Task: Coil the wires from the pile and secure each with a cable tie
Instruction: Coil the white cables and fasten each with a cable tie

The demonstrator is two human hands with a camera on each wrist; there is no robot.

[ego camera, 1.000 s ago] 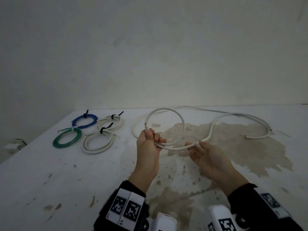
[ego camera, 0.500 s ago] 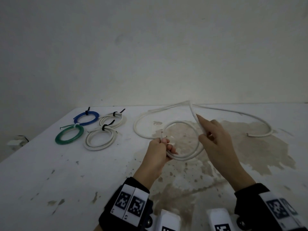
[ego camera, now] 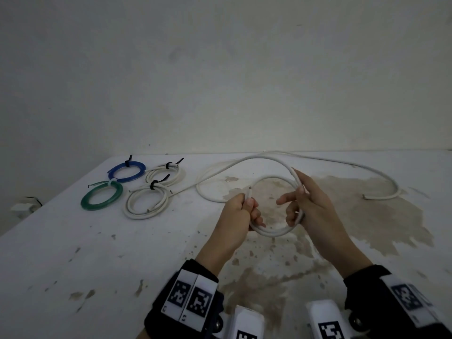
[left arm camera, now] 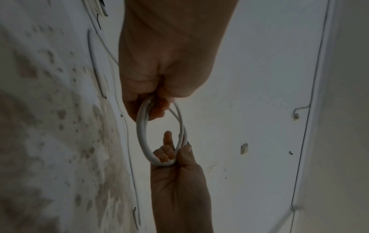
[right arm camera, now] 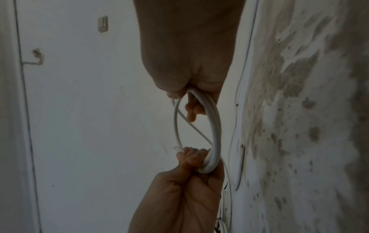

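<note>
A thick white wire (ego camera: pixel 270 177) is wound into a small loop of about two turns, held just above the stained white table (ego camera: pixel 97 253). My left hand (ego camera: pixel 249 212) grips the loop's left side, and the wire's cut end sticks up past the thumb. My right hand (ego camera: pixel 297 206) holds the right side, thumb on top and fingers curled through the loop. The free length arcs back and left over the table. In the left wrist view the loop (left arm camera: pixel 142 134) hangs between both hands. The right wrist view shows that loop (right arm camera: pixel 215 134) as well.
At the back left lie tied coils: a blue coil (ego camera: pixel 127 171), a green coil (ego camera: pixel 101 198) and two white coils (ego camera: pixel 162 173) (ego camera: pixel 146 203). A long thin white wire (ego camera: pixel 389 182) runs along the table's far edge to the right. A wall stands behind.
My right hand swept the free wire up and over, laid another turn on the loop and now grips its right side. The left hand kept its hold.
</note>
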